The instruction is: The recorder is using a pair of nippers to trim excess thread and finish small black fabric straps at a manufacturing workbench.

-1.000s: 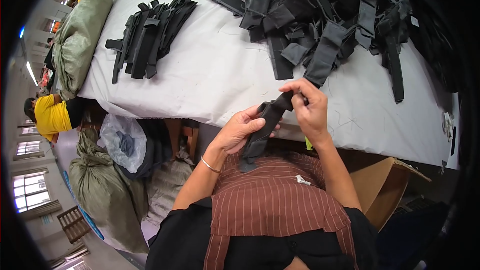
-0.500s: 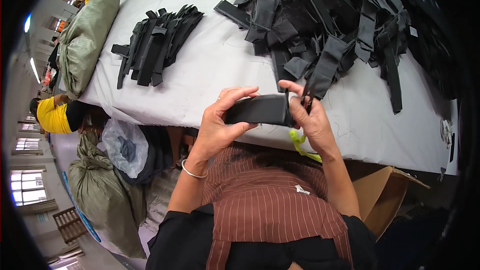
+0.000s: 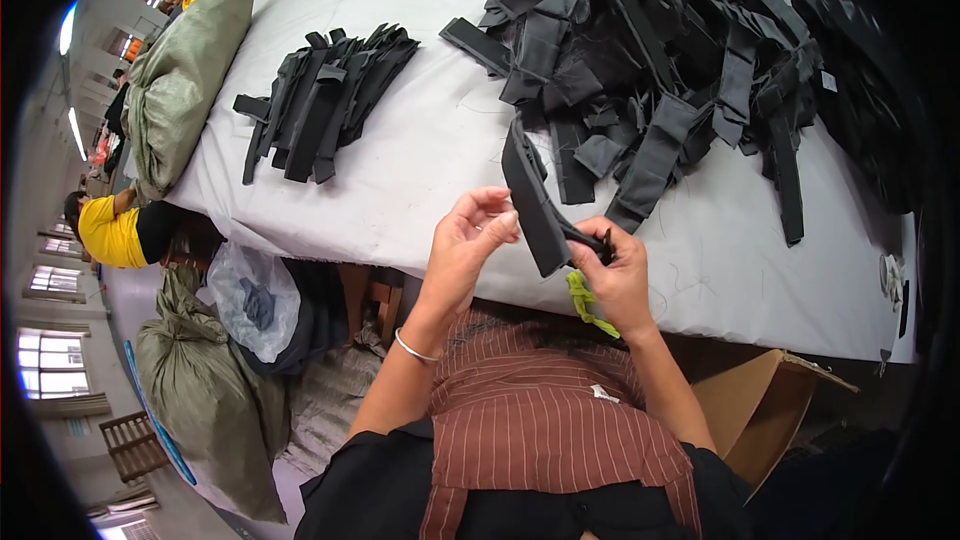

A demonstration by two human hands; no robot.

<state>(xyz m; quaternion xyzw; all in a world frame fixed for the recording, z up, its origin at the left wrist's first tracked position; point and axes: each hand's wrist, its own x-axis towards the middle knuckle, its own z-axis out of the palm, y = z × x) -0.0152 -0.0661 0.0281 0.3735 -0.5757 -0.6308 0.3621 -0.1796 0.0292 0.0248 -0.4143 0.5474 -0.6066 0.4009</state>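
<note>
A folded black fabric strip [image 3: 537, 208] stands tilted above the near edge of the table. My right hand [image 3: 620, 280] is closed on its lower end, thumb and fingers pinching it. Something small and dark [image 3: 606, 243] also shows between those fingers, too hidden to name. Below that hand hangs a bright yellow-green ribbon [image 3: 588, 302]; what it is tied to is hidden. Just left of the strip, my left hand [image 3: 468, 245] has loosely bent fingers, apart from the thumb, and holds nothing. A large heap of similar black strips [image 3: 640, 50] lies beyond my hands.
A smaller, neater pile of black strips [image 3: 325, 105] lies left on the white-covered table [image 3: 430, 160]. A stuffed green sack [image 3: 190, 80] leans at its left edge. An open cardboard box [image 3: 745, 395] stands below right. Another sack [image 3: 205, 400] and a person in yellow [image 3: 110, 230] are at left.
The strip has turned from lying level between both hands to standing steeply in my right hand. My left hand has let go of it, and my right hand has dropped slightly.
</note>
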